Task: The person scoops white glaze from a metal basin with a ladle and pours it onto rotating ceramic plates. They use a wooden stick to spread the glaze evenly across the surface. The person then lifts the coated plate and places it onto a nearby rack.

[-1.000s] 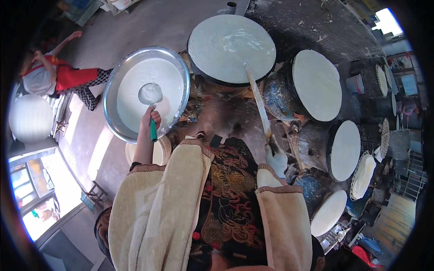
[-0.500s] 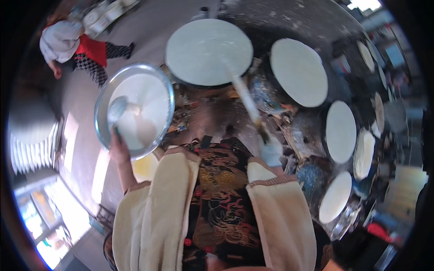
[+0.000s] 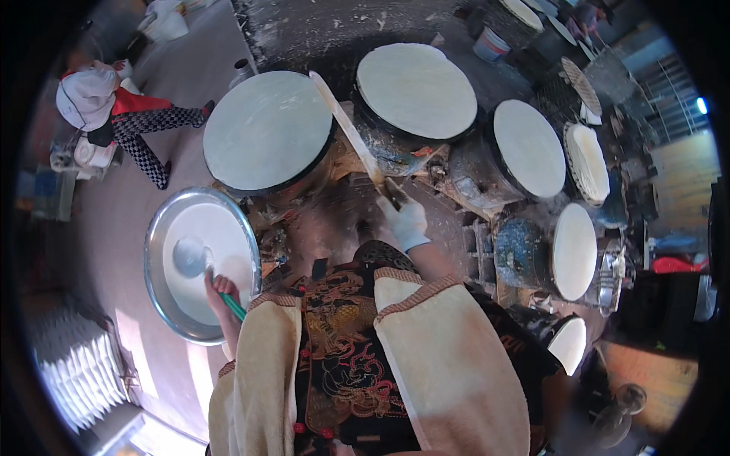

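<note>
Ladle (image 3: 189,257) sits inside basin (image 3: 158,267) — left hand (image 3: 221,289) wraps fingers round green handle (image 3: 233,305); gloved right hand (image 3: 404,222) curls fingers round stick (image 3: 345,125).

A ladle (image 3: 190,257) is showing a round, whitish-grey bowl and a green handle. Its bowl is sitting over or in the white liquid (image 3: 220,226), left of the middle; whether it is dipping in is staying unclear. The handle is slanting down to the right, toward the rim. The liquid is filling much of a wide, shiny metal basin (image 3: 152,277), its surface looking smooth. A long, flat, pale wooden spatula (image 3: 348,131) is tilting up to the left, its lower end darkening to brown. Its tip is reaching the right edge of a round, white-coated griddle (image 3: 266,129).
</note>
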{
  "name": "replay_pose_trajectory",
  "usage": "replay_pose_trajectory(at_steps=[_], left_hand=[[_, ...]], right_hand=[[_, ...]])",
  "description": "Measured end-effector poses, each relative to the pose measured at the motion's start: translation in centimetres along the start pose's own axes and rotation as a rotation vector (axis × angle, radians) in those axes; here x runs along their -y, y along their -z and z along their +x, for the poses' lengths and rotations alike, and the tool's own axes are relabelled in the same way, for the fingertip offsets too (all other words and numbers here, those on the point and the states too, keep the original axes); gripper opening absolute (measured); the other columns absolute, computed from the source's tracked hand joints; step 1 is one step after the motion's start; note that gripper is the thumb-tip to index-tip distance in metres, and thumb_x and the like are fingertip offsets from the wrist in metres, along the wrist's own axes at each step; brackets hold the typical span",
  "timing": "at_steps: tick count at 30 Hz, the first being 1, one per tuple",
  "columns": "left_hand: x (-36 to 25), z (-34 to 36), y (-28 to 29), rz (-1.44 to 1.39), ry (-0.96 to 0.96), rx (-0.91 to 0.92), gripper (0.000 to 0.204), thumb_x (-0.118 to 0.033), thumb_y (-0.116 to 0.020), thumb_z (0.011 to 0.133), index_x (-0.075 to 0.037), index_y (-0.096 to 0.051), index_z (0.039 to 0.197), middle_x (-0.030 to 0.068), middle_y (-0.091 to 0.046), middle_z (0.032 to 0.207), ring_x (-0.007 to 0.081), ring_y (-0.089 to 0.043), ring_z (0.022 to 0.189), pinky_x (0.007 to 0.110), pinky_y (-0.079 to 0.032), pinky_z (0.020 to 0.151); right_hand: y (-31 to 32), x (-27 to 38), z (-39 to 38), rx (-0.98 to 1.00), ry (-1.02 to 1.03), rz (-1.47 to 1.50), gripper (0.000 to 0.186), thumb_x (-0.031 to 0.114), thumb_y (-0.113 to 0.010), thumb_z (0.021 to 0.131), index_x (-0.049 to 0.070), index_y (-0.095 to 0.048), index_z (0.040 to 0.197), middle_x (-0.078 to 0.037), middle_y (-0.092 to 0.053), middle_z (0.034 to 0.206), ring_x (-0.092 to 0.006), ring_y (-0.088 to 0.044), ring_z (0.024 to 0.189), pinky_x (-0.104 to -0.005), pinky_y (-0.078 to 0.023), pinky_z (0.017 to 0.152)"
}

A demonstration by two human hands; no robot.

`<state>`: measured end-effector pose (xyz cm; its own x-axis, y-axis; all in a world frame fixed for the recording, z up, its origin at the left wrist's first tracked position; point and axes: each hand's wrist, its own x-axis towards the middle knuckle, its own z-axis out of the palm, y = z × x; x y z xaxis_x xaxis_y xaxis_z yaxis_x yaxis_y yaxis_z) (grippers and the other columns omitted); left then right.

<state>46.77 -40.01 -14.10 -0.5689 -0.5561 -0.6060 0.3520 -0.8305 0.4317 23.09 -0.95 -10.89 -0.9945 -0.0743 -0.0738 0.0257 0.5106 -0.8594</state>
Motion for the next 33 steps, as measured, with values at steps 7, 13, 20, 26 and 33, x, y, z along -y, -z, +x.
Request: replay_pose_trajectory(at_steps=[7,13,20,26,33], left_hand=[[7.3,-3.0,-11.7,0.033,0.358,0.472,0.027,-0.034,-0.044,0.100,-0.009,-0.049,0.094,-0.0050,-0.033,0.055,0.0043,-0.032,0.041,0.018,-0.032,0.036],[9.4,-5.9,-14.1,0.640,-0.022,0.270,0.024,-0.033,-0.057,0.092,-0.010,-0.049,0.087,-0.0059,-0.037,0.048,0.0055,-0.034,0.032,0.020,-0.029,0.028],[5.7,-8.2,-13.3,0.458,-0.171,0.153,0.031,-0.022,-0.053,0.093,-0.013,-0.043,0.064,-0.0051,-0.036,0.045,0.0062,-0.032,0.032,0.022,-0.028,0.028],[6.7,-10.2,-13.5,0.282,-0.281,0.049,0.027,-0.023,-0.052,0.094,-0.014,-0.043,0.070,-0.0062,-0.032,0.048,0.0058,-0.030,0.034,0.022,-0.029,0.029],[8.7,-11.4,-16.4,0.329,-0.293,0.065,0.027,-0.021,-0.051,0.095,-0.014,-0.042,0.071,-0.0062,-0.034,0.049,0.0056,-0.031,0.035,0.021,-0.029,0.030]], right_hand=[[-3.6,12.9,-2.3,0.504,0.161,0.279,0.053,0.032,-0.061,0.084,0.001,-0.055,0.126,-0.019,-0.062,0.118,-0.0259,-0.062,0.106,-0.0327,-0.045,0.093],[-6.2,15.1,-2.9,1.048,0.144,0.461,0.038,0.025,-0.062,0.086,0.000,-0.062,0.114,-0.010,-0.069,0.092,-0.0164,-0.065,0.083,-0.0296,-0.051,0.075],[-6.1,5.1,12.5,0.240,0.462,-0.465,0.034,0.033,-0.051,0.086,0.004,-0.069,0.086,-0.017,-0.066,0.085,-0.0318,-0.063,0.084,-0.0454,-0.050,0.074],[-7.4,3.1,24.6,0.292,0.717,-1.272,0.021,0.016,-0.063,0.076,0.013,-0.073,0.093,-0.005,-0.064,0.104,-0.0273,-0.054,0.105,-0.0387,-0.045,0.075],[-7.7,-0.3,24.1,0.409,0.974,-1.395,0.020,0.016,-0.065,0.074,0.012,-0.074,0.092,-0.004,-0.068,0.094,-0.0257,-0.057,0.100,-0.0391,-0.042,0.076]])
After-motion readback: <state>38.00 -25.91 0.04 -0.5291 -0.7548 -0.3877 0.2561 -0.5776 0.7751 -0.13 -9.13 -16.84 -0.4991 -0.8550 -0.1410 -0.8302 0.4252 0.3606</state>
